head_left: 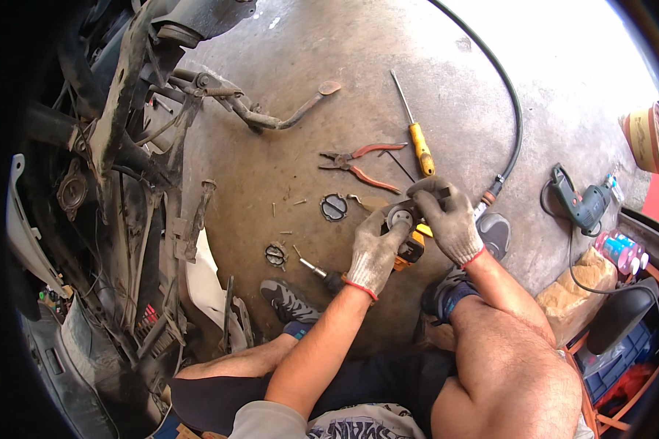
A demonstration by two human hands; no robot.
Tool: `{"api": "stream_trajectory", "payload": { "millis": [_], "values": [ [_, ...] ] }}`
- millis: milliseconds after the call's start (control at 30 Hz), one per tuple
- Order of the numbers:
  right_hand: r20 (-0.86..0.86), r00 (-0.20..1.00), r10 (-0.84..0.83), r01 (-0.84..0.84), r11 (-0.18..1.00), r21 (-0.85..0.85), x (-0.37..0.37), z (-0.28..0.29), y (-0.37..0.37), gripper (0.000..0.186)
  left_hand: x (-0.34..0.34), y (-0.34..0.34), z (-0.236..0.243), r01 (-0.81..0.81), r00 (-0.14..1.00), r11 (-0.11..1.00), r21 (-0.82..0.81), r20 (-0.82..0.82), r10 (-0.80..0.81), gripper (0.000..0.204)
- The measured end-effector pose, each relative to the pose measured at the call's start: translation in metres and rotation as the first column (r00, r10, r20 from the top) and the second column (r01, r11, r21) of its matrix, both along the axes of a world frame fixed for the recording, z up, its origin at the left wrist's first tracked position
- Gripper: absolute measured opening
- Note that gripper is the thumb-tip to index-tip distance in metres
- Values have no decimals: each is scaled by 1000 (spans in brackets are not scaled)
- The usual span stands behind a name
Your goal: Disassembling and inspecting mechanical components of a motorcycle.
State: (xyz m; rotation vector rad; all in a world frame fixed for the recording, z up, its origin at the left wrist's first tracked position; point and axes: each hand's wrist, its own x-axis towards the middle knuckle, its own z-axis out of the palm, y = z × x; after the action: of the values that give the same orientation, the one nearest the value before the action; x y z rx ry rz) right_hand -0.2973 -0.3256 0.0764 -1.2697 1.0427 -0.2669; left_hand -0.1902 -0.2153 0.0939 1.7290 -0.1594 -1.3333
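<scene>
Both my hands wear dirty white knit gloves with red cuffs. Between them is a dark part with a round silver face (400, 217); its exact kind is unclear. My left hand (373, 252) has fingers and thumb closed around it. On its far right end, my right hand (447, 223) pinches the same part. Just below lies a yellow and black tool (411, 250), partly hidden by my hands. Beyond them on the floor are red-handled pliers (359, 164) and a yellow screwdriver (422, 150). Two round metal pieces, one ring-like (334, 207), one smaller (275, 254), lie left of my hands.
A stripped motorcycle frame (132, 146) fills the left, its side stand (285, 121) reaching over the concrete. Small screws (285, 233) lie near a metal-tipped tool (311, 268). A black hose (518, 110) curves at right, near a green corded drill (586, 201) and a brown paper bag (578, 293).
</scene>
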Motion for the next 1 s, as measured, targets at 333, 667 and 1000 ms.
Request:
{"api": "stream_trajectory", "payload": {
  "millis": [333,667,1000],
  "values": [
    [47,998,-49,50,998,-40,-4,-1,1,19,-2,1,-2,-4,1000,999,-49,-31,2,34],
    [-28,999,-45,45,999,-5,-4,4,-2,21,-1,2,-1,38,999,999,5,-32,-38,33],
    [22,1000,1,-1,1000,-14,-3,3,2,20,-1,4,-5,23,999,999,-33,-30,-24,34]
  ]
}}
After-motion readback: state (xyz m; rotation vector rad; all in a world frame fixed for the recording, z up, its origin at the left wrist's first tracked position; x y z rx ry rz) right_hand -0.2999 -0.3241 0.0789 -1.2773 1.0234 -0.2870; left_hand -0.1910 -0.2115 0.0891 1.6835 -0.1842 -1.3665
